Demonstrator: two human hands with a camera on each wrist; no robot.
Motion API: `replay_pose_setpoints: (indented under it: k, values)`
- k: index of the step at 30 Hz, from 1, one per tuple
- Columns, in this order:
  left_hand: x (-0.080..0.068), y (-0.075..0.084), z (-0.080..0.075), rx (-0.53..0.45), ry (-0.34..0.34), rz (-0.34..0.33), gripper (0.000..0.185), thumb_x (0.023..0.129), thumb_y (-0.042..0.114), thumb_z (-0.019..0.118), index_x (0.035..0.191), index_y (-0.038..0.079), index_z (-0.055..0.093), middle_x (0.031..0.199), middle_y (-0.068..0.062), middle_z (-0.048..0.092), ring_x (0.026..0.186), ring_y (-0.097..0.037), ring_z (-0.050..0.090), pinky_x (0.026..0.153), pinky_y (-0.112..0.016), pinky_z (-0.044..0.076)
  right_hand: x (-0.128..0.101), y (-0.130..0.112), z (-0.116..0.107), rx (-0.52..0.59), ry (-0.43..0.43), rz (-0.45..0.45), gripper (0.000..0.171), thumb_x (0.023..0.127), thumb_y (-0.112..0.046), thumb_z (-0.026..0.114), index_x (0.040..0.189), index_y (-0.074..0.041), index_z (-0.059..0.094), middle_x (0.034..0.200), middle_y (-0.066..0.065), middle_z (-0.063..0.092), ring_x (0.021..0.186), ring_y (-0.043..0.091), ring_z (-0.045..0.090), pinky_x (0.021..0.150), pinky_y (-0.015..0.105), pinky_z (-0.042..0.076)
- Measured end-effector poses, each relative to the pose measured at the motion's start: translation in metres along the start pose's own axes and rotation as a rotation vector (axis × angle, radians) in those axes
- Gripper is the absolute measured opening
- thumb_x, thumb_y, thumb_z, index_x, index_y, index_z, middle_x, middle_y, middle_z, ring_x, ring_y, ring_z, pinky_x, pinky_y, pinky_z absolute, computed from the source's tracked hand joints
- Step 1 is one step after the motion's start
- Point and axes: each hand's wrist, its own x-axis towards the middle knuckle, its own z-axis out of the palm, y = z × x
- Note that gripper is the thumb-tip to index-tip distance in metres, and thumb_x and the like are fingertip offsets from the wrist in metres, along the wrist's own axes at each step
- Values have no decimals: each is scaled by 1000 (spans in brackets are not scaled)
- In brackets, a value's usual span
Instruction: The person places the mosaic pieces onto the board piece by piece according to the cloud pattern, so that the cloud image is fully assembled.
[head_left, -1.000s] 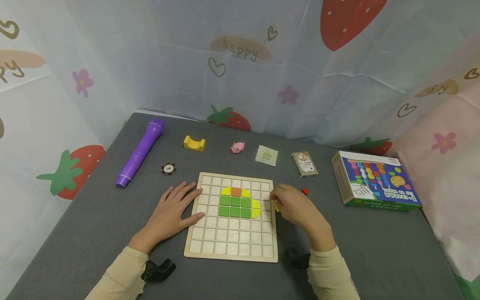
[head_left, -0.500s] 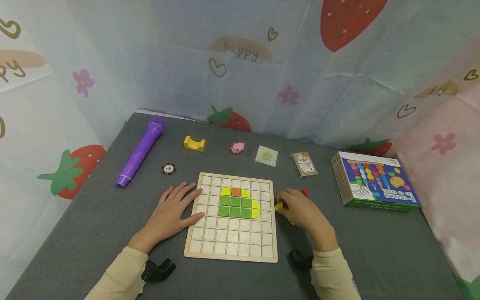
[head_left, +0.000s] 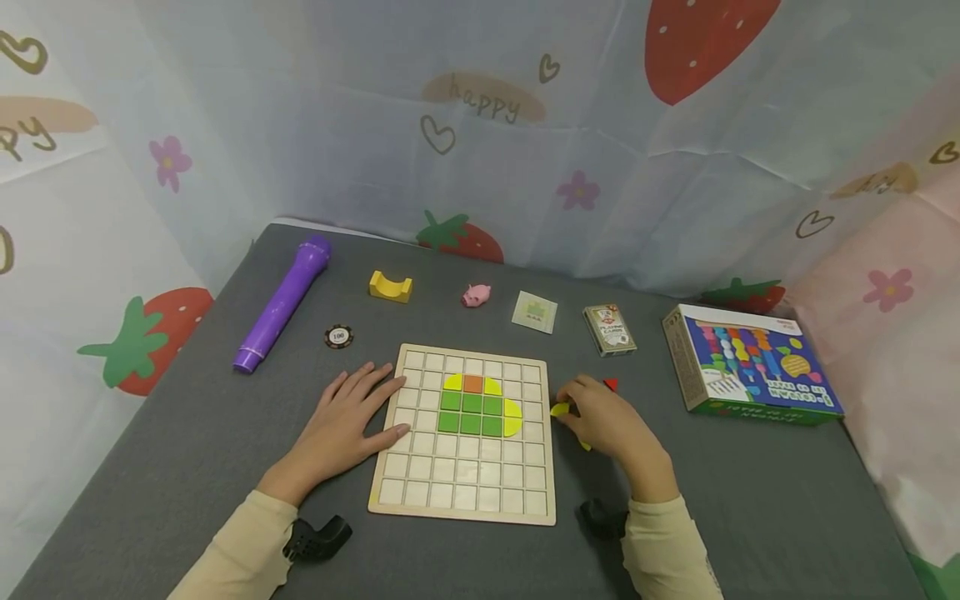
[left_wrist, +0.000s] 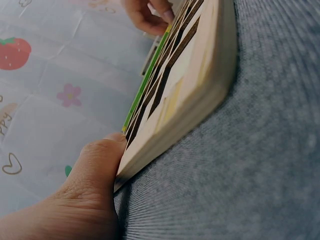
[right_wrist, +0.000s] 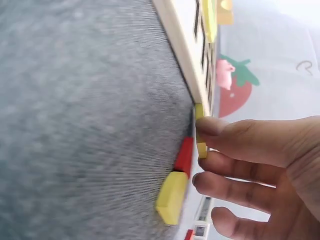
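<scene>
The right hand (head_left: 603,421) pinched a small yellow tile (head_left: 559,409) between thumb and fingertips just off the right edge of the wooden grid board (head_left: 465,492), low over the grey worktop (head_left: 750,483); the wrist view showed the tile (right_wrist: 200,131) held close beside the board's rim, with a second yellow piece (right_wrist: 171,197) and a red piece (right_wrist: 184,155) lying on the cloth beside the fingers (right_wrist: 235,170); the left hand (head_left: 341,425) lay flat with straight fingers against the board's left edge, thumb (left_wrist: 97,162) pressed to the rim, steadying it. The step in hand looked like the pick-up of a tile for the pattern; the next move would likely call for lifting it over the rim, turning its curved side the right way and seating it in a free cell next to the placed pieces. The pattern (head_left: 476,406) sat in the board's upper middle: green squares, one orange square on top, yellow rounded pieces at the corners and right side; the tiles looked thin, flat and glossy.
</scene>
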Motion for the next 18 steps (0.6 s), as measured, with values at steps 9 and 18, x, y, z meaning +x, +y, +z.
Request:
replay_pose_setpoints:
  k: [9,18]
  values:
    - [1,-1,-1,10,6,3,71,89,56,58,147,21,40,152,-10,35,143,-32,23,114,-57,13,3,-18,-15,34,42,-61,21,89,-19,70,107,-8,67,100,2,58,86,14,58,74,32,52]
    - [0,1,-2,1,3,10,70,89,54,59,147,20,40,152,-10,35,143,-33,24,113,-58,14,26,-58,-12,59,34,-198,25,88,-21,71,109,-9,66,105,0,59,92,16,61,77,31,53]
